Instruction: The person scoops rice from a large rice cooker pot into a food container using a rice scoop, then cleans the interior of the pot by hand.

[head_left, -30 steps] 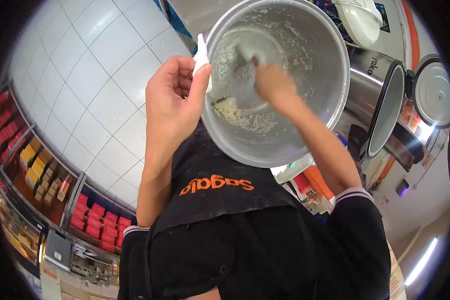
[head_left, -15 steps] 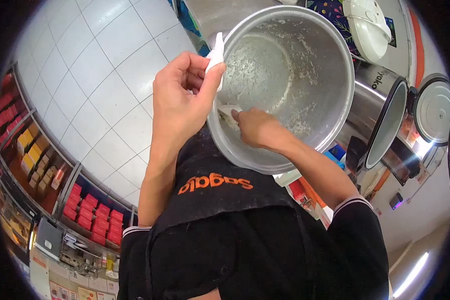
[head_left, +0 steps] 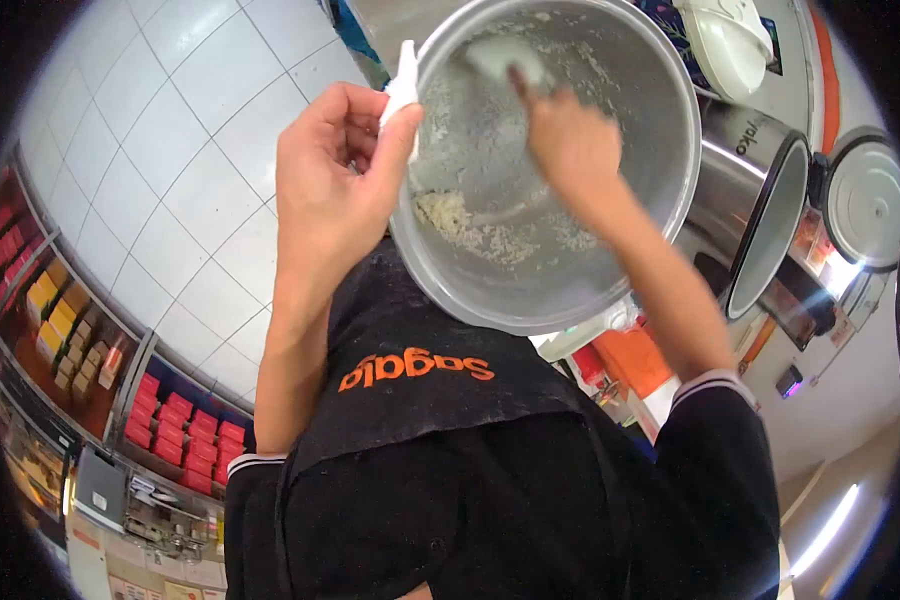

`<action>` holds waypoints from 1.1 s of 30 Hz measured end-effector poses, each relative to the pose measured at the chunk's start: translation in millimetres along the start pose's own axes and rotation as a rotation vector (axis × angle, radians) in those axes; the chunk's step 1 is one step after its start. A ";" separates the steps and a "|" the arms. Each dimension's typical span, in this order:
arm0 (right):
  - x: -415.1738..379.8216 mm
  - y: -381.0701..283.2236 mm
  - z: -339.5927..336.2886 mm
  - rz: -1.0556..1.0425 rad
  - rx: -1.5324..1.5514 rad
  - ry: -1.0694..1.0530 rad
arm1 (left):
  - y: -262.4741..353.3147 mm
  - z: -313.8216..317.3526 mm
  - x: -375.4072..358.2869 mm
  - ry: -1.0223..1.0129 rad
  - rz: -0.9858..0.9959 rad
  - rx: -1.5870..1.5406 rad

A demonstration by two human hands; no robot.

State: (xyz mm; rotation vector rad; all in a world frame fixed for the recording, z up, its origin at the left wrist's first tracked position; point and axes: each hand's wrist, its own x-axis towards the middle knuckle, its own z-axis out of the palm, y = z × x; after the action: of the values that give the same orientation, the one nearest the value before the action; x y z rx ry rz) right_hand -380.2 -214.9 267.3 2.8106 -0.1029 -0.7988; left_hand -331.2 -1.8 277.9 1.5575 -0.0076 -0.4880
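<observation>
A large metal pot [head_left: 685, 190] tilts with its mouth toward me, whitish residue stuck over its inner wall and bottom. My left hand [head_left: 335, 190] is closed at the pot's left rim, pinching a narrow white cloth-like piece [head_left: 402, 88] between thumb and fingers. Inside the pot, my right hand [head_left: 575, 150] is closed on a flat white scraper [head_left: 510, 60], blurred by motion against the far inner wall. A clump of rice-like residue [head_left: 445, 213] lies on the near left side of the interior.
Right of the pot stand a metal cooker body [head_left: 760, 170], a round lid [head_left: 870, 208] and a white appliance [head_left: 728, 45]. Shelves with red boxes [head_left: 185, 430] and yellow boxes [head_left: 55, 320] line the left, beyond the tiled floor [head_left: 200, 150].
My right hand has swept the scraper from the near left wall to the far side of the pot, leaving a residue clump exposed. The left hand keeps its grip at the rim.
</observation>
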 end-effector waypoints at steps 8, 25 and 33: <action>-26.1 61.7 50.4 0.095 0.047 -0.624 | 0.9 3.1 -4.7 0.048 -0.048 -0.030; -59.2 18.7 72.7 0.004 -0.213 -0.620 | 1.8 -1.5 -10.1 0.019 -0.069 0.032; -39.5 -4.3 39.3 0.063 0.748 -1.180 | 4.5 -2.3 -8.1 -0.024 -0.043 0.044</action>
State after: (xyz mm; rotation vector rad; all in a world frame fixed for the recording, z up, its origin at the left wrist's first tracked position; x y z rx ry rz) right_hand -434.5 -213.2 254.0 2.3500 -0.7845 -2.6957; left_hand -336.5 2.5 284.5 1.5980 -0.0035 -0.5433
